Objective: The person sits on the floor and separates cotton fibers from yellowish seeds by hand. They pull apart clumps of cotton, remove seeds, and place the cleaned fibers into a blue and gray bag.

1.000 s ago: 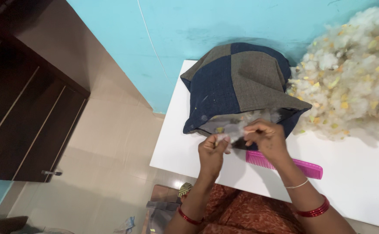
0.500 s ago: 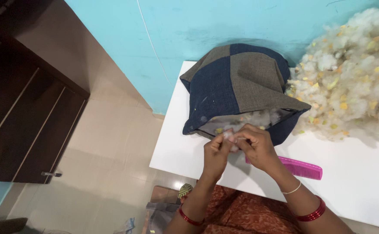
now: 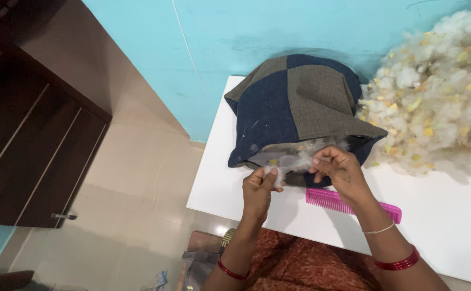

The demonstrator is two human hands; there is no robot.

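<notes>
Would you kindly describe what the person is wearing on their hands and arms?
Both forearms are bare, with no sleeves showing. The left hand has no rings that I can see; a red bangle circles that forearm. The right hand is likewise plain, with a thin pale bracelet at the wrist and a broader glossy red bangle further up. No gloves on the fingers.

My left hand (image 3: 259,186) and right hand (image 3: 340,170) are raised side by side, a short gap between them. My left fingers (image 3: 270,173) are curled in, thumb and forefinger pinched shut. My right fingers (image 3: 321,157) are bent and bunched at the tips, pinched as well. Both forearms rise from the bottom of the view, the right angled in from the right, each wrist ringed by a red bangle.
</notes>
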